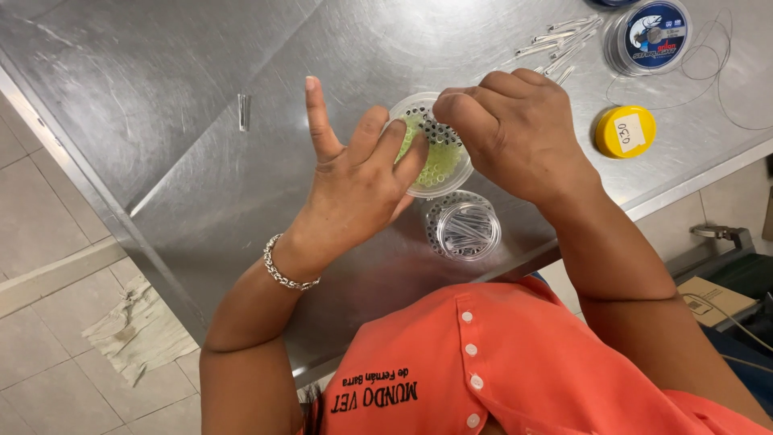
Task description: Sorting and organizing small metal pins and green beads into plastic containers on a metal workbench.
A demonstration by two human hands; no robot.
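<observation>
A small round clear tub (439, 165) of pale green beads sits on the steel table (201, 145). My left hand (354, 177) rests on its left rim, index finger raised, the other fingers curled over the beads. My right hand (515, 129) hovers over the tub's right side with fingertips pinched together; what they pinch is hidden. Just in front stands a second clear tub (463, 227) holding thin clear tubes.
Loose clear tubes (564, 44) lie at the back right beside a spool of fishing line (648, 36) with thread trailing off. A yellow round lid (625, 131) lies near the table's edge. One stray tube (244, 111) lies left. Tiled floor and a cardboard box (713, 300) lie below.
</observation>
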